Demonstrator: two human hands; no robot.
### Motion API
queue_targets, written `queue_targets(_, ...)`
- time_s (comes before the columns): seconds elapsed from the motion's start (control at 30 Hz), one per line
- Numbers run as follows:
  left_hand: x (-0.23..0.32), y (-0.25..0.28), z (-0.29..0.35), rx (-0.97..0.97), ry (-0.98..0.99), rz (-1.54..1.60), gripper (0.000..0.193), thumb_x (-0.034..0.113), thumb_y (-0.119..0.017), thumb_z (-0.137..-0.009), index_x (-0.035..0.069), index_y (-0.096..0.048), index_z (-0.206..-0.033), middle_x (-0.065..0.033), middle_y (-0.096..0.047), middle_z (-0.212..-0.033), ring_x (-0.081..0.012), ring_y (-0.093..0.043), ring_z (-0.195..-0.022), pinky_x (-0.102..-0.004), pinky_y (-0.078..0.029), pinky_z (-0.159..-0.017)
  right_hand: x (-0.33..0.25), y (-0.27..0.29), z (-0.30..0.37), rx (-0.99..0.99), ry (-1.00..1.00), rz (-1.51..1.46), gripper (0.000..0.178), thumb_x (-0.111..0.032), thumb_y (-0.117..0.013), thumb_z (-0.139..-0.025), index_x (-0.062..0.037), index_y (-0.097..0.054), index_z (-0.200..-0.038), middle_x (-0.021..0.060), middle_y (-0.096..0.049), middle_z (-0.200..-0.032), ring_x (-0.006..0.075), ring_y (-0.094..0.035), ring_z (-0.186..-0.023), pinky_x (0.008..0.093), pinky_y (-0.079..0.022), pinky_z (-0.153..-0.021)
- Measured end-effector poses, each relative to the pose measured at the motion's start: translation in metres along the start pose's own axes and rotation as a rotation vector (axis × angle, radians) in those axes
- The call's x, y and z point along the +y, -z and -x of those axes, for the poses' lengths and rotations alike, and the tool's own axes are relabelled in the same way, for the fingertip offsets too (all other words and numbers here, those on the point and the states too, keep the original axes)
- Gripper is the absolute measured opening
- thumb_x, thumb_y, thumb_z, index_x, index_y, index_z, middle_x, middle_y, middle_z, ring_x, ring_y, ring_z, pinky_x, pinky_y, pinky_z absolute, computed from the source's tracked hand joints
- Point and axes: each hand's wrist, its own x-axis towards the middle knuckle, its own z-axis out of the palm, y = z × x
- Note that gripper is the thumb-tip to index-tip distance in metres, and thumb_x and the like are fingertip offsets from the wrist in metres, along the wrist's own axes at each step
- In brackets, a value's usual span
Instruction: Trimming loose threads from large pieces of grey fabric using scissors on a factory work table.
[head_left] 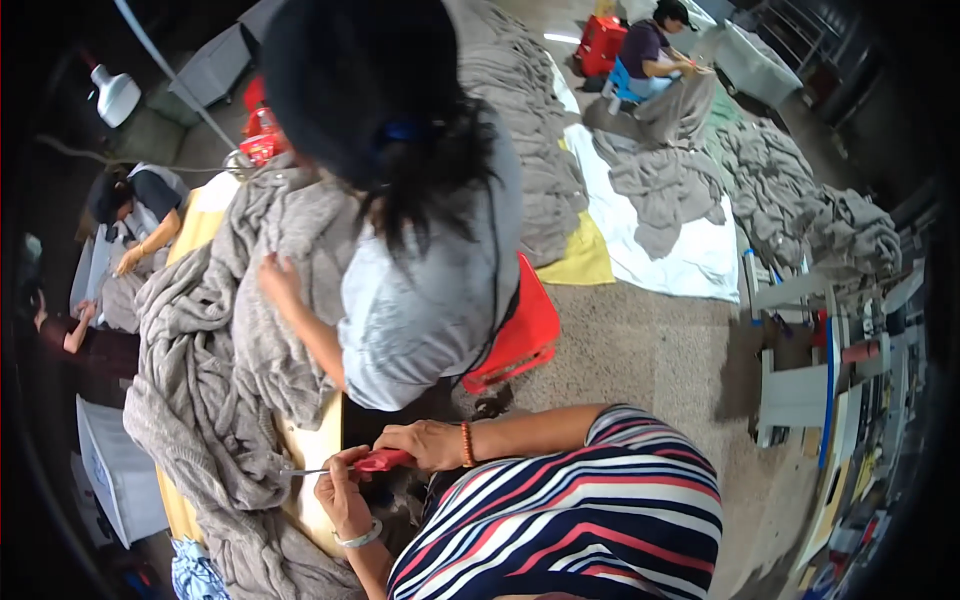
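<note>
My right hand (424, 444), with a beaded bracelet at the wrist, is closed round the red handle (384, 460) of a tool with a thin metal shaft (304, 472). My left hand (345, 500), a pale bangle below it, is closed round the tool just ahead of the handle. Leftward, the shaft points at the edge of a grey-brown knitted cloth (205, 400). Whether its tip touches the cloth I cannot tell. The cloth lies in thick folds over a pale yellow table (305, 443). My fingers partly hide the tool.
Close ahead, a person in a grey top (430, 300) handles the same cloth beside a red stool (520, 335). Other people sit at far left and far right. Knitted piles (530, 130) cover the floor sheets. A white bin (120, 465) stands left of the table.
</note>
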Motion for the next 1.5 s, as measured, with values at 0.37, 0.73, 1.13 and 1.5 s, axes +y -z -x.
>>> queue_targets(0.37,-0.035,0.205,0.016,0.171,-0.055,0.105,0.034,0.028,-0.053,-0.101,-0.002,-0.062,-0.114,-0.0113,-0.069,-0.102,-0.0114,-0.06,-0.075,-0.025,-0.048,-0.07,-0.027,-0.12,-0.113,-0.159,0.03,0.146,0.036,-0.013,-0.067,-0.084,-0.01,-0.059,-0.119,0.0139,-0.064,-0.104,0.0373,-0.064,-0.096,0.0414,-0.053,-0.079)
queue_targets(0.73,-0.062,0.362,-0.011,0.478,0.008,0.488,0.036,0.032,-0.057,-0.098,0.001,-0.06,-0.116,-0.0121,-0.066,-0.104,-0.0148,-0.06,-0.084,-0.0256,-0.048,-0.073,-0.041,-0.171,-0.193,-0.154,0.006,0.233,0.037,-0.005,-0.066,-0.083,-0.0065,-0.06,-0.12,0.0168,-0.064,-0.109,0.0357,-0.064,-0.098,0.038,-0.053,-0.083)
queue_targets(1.13,-0.051,0.475,-0.232,0.701,0.07,0.97,0.043,0.023,-0.067,-0.092,0.004,-0.049,-0.125,-0.0127,-0.061,-0.115,-0.0205,-0.062,-0.1,-0.0355,-0.054,-0.083,-0.03,-0.146,-0.238,-0.177,-0.038,0.224,0.027,-0.008,-0.063,-0.088,-0.003,-0.061,-0.115,0.0184,-0.065,-0.101,0.0362,-0.065,-0.091,0.0373,-0.051,-0.077)
queue_targets(1.5,-0.05,0.393,-0.237,0.426,-0.302,-0.443,0.019,0.008,-0.068,-0.087,0.0,-0.062,-0.103,-0.0012,-0.066,-0.092,-0.0071,-0.06,-0.081,-0.0242,-0.05,-0.073,-0.011,-0.128,-0.272,-0.175,-0.08,0.23,0.031,-0.004,-0.062,-0.085,-0.0032,-0.059,-0.116,0.0198,-0.063,-0.103,0.0401,-0.062,-0.096,0.0405,-0.051,-0.08)
